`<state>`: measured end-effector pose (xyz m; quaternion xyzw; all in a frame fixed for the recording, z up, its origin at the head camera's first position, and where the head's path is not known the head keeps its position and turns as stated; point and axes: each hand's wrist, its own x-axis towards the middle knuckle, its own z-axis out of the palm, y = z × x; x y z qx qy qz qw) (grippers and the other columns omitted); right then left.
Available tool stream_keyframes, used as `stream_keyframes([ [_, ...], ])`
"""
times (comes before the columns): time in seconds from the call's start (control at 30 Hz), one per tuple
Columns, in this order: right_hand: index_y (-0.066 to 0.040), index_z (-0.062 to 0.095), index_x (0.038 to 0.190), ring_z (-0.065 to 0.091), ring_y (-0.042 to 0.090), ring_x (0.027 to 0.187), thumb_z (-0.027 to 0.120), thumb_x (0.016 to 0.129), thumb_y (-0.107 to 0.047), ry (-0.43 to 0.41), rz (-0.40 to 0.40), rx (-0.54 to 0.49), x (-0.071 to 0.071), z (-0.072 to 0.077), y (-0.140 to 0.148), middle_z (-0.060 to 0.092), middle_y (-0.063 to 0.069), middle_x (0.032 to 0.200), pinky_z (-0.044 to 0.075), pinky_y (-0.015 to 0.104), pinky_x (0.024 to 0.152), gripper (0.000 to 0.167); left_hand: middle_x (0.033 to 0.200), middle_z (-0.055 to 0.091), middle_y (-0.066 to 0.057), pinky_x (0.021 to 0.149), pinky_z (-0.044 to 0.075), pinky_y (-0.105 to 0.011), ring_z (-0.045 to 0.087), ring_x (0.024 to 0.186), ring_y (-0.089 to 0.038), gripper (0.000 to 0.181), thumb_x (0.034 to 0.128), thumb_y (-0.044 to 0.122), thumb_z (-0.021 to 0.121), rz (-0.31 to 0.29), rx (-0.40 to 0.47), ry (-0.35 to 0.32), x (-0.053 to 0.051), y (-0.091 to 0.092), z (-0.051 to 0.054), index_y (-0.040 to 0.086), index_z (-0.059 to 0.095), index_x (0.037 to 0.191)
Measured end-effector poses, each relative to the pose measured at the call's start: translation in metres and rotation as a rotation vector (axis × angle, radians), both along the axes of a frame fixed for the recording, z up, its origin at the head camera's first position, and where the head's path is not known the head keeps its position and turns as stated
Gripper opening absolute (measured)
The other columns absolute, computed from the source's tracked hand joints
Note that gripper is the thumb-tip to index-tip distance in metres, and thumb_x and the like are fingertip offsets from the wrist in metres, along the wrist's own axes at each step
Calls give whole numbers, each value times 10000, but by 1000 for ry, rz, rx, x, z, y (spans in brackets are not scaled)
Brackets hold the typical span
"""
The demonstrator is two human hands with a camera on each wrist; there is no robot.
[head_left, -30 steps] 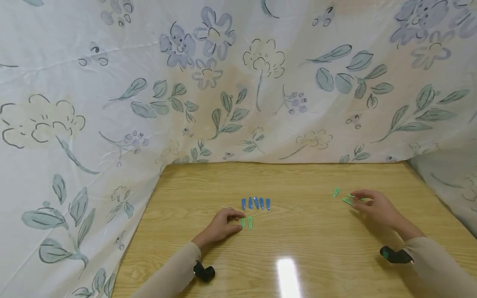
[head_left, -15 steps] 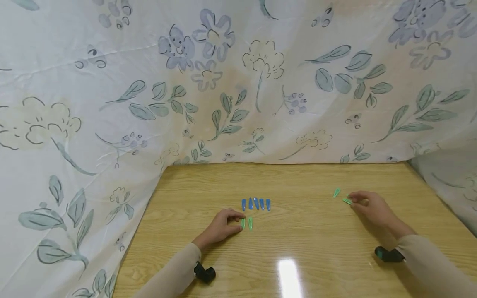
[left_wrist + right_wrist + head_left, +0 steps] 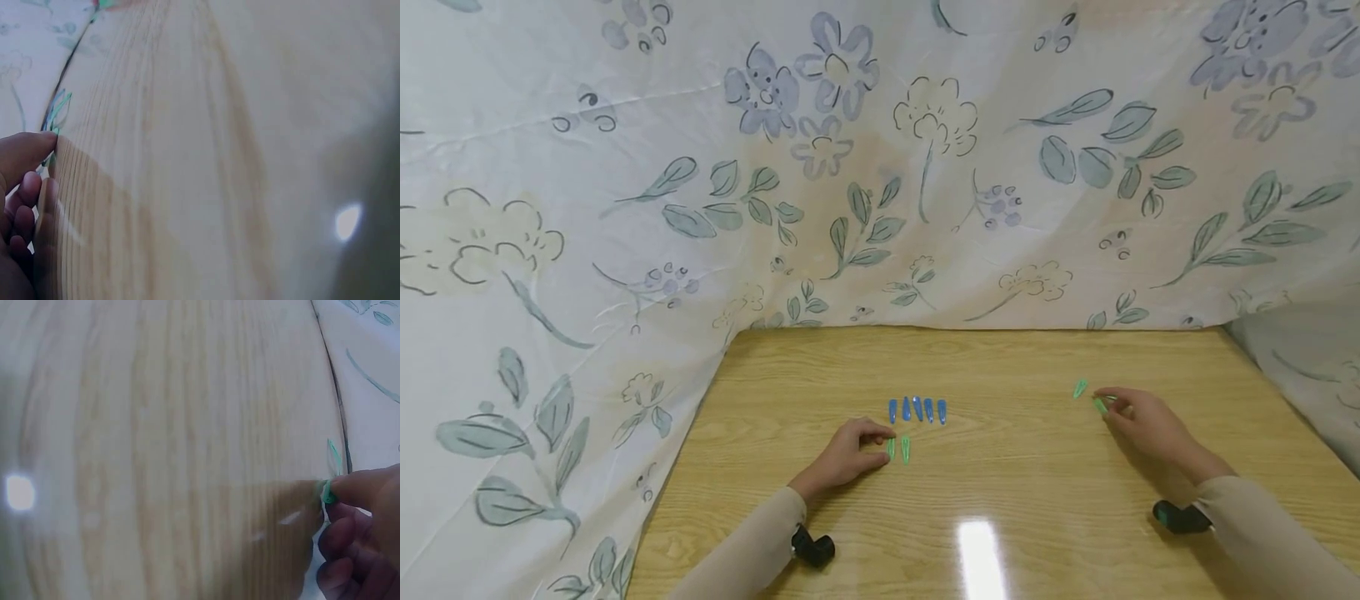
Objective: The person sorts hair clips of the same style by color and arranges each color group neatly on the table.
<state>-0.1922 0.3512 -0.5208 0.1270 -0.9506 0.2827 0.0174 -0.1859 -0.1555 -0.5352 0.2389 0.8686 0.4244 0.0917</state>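
In the head view, my left hand [image 3: 850, 454] rests on the table, its thumb and forefinger at the two ends of a green snap hair clip [image 3: 891, 449]. A second green hair clip [image 3: 906, 449] lies just right of it. Behind them stands a row of several blue hair clips [image 3: 917, 410]. At the right, my right hand [image 3: 1150, 429] pinches a green hair clip [image 3: 1101, 406] between thumb and fingers; the right wrist view shows this clip [image 3: 328, 491] at the thumb tip. Another green hair clip [image 3: 1080, 388] lies just beyond those fingertips. The right fingers may hide further clips.
The wood-grain table [image 3: 1000, 483] carries a bright light reflection near its front. A flowered cloth [image 3: 850, 208] hangs along the back and left edges, and another stretch of cloth [image 3: 1300, 358] borders the right. Black wrist cameras [image 3: 812, 547] sit at both cuffs.
My right hand has shifted a little left, and the green hair clip at its fingertips has turned to a steeper slant. The left hand stays in place at its clip.
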Motion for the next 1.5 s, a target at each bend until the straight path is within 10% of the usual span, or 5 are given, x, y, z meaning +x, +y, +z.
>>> stream_keyframes([
  [0.23,82,625,1272,647,179,814,609,959,-21,-42,27,-51,-1,0,-2,711,218,989,486,250,618,330,1001,664,-17,919,492,-297,560,949,-125,309,904,144,760,-1,-8,-13,0,1,0,123,738,1211],
  [0.5,104,615,1282,557,-33,791,571,963,46,-16,71,-228,5,3,-18,682,163,951,493,233,615,326,1020,668,-16,920,492,-295,564,957,-127,310,905,150,759,2,-6,-18,0,1,-1,124,737,1213],
  [0.93,96,645,1245,533,-29,800,582,988,12,-57,168,-387,12,11,-58,668,147,1001,465,253,538,278,1056,677,-13,936,489,-297,567,980,-131,313,908,159,755,-3,-1,-19,0,0,0,124,735,1219],
  [1.5,118,598,1279,523,59,547,595,990,-26,-187,264,-583,22,5,-113,660,181,946,459,244,486,323,1042,681,13,936,487,-294,569,968,-101,321,902,153,763,2,-19,-4,-1,-1,2,125,737,1220],
])
